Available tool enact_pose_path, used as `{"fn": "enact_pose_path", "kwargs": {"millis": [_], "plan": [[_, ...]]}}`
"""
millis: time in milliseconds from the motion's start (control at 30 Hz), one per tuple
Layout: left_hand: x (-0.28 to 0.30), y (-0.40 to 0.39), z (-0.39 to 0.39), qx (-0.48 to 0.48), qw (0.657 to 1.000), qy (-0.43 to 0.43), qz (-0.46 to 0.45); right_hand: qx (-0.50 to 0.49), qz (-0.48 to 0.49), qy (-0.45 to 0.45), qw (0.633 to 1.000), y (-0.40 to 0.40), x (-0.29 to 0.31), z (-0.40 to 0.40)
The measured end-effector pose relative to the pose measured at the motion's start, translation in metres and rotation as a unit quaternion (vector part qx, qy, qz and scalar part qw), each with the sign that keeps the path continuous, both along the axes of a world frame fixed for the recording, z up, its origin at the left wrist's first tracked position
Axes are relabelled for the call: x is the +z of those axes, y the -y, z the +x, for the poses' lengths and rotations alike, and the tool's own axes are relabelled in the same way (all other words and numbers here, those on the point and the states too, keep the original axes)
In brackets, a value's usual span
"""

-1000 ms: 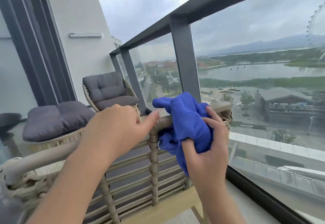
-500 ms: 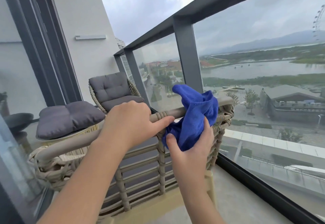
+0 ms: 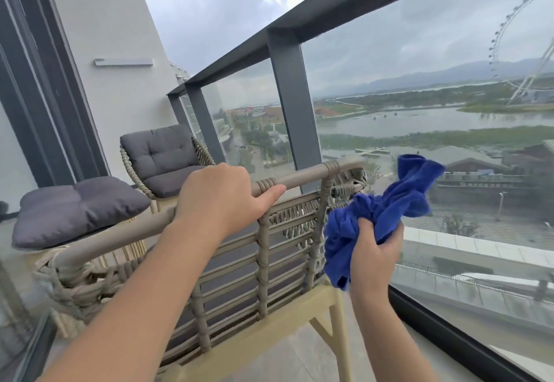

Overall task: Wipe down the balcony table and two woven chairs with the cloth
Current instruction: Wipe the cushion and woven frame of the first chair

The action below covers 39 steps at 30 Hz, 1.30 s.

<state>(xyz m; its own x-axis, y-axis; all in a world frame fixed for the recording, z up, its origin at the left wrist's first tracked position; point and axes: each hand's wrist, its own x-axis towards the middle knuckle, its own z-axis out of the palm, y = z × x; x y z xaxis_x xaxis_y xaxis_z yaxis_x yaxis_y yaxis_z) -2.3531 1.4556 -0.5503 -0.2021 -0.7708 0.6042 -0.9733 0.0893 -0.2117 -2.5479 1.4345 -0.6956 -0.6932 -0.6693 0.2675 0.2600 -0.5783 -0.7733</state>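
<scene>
The near beige woven-rope chair (image 3: 260, 250) shows its back, top rail running from 8 o'clock to 2 o'clock. The left hand (image 3: 223, 199) curls its grip over that rail. The right hand (image 3: 374, 247), nearer the rail's end, clenches the bunched blue microfibre cloth (image 3: 386, 211), just off the corner toward 4 o'clock.

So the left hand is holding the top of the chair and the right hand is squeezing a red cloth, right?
Not quite: the cloth is blue, not red, as the head view shows. The rest holds: the left hand is holding the top of the chair, and the right hand is squeezing the cloth.
</scene>
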Motion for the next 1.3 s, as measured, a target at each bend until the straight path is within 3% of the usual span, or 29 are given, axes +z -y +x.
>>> {"fn": "enact_pose_path", "kwargs": {"millis": [133,267,733,1033,1200,1300], "plan": [[0.0,0.002,0.0,0.007,1.0,0.005,0.007,0.007,-0.032,-0.005,0.999,0.016,0.035,-0.015],[0.0,0.0,-0.002,0.012,1.0,0.002,0.013,0.022,-0.03,-0.081,0.996,0.04,0.056,0.004],[-0.002,-0.002,-0.002,0.003,1.0,0.015,-0.022,-0.081,0.03,-0.098,0.991,0.076,-0.015,0.012],[-0.004,-0.004,-0.003,-0.007,0.999,0.018,-0.041,-0.034,0.198,-0.122,0.972,0.082,-0.096,0.02],[-0.004,-0.005,-0.003,-0.01,0.999,0.022,-0.048,0.0,0.357,-0.092,0.93,0.092,-0.12,0.006],[-0.006,-0.004,-0.003,-0.013,0.998,0.029,-0.057,0.037,0.36,-0.066,0.93,0.091,-0.12,-0.003]]}}
